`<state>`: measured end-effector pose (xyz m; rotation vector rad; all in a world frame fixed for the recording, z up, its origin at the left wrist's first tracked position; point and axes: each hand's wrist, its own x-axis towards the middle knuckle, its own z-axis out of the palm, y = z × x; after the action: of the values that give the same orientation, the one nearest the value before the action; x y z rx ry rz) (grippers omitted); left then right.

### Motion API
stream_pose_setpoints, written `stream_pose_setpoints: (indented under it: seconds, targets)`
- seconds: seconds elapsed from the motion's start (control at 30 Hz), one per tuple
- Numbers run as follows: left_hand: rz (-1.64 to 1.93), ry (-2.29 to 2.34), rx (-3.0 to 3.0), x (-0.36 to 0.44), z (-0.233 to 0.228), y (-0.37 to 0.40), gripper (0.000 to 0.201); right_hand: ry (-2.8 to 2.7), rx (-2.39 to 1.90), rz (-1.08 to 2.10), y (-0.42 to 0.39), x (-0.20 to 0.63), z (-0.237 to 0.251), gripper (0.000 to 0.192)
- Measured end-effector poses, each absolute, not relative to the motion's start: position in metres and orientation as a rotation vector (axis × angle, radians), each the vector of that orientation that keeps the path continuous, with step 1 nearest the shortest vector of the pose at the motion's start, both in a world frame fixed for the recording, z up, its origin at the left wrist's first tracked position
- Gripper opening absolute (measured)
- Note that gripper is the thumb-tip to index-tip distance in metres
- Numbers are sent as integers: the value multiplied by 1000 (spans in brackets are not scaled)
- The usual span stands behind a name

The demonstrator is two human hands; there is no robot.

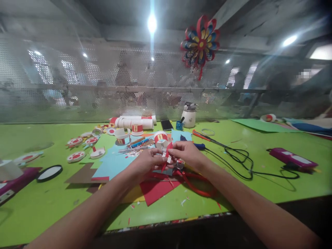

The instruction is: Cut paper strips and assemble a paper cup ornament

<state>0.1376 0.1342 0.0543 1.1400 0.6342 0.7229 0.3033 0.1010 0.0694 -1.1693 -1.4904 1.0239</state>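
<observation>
Over the middle of the green table [259, 152], the left hand [146, 164] and right hand [188, 154] pinch a small red-and-white paper piece [167, 154] between their fingertips. Red scissors [193, 181] lie on red paper [155, 192] just beneath, near the front edge. A black cord [241, 162] trails toward the right edge.

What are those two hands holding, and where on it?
Both the left hand and right hand pinch a small red-and-white paper piece at its opposite sides.

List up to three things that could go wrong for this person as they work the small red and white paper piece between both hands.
The paper piece, pinched by the left hand and right hand, could tear or crease. Red-handled scissors lie just under the wrists and might get knocked. The black cable near the right forearm could snag.
</observation>
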Motion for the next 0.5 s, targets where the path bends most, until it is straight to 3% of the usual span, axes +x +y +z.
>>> stream_pose_setpoints:
  seconds: [0.13,0.33,0.5]
  targets:
    - [683,642,1134,136,56,132,32,-1474,-1174,1020,101,303,69,17]
    - [682,543,1114,133,61,131,14,-1468,-1169,1019,98,303,72,14]
    - [682,535,1121,134,62,130,15,-1467,-1181,996,99,302,74,14]
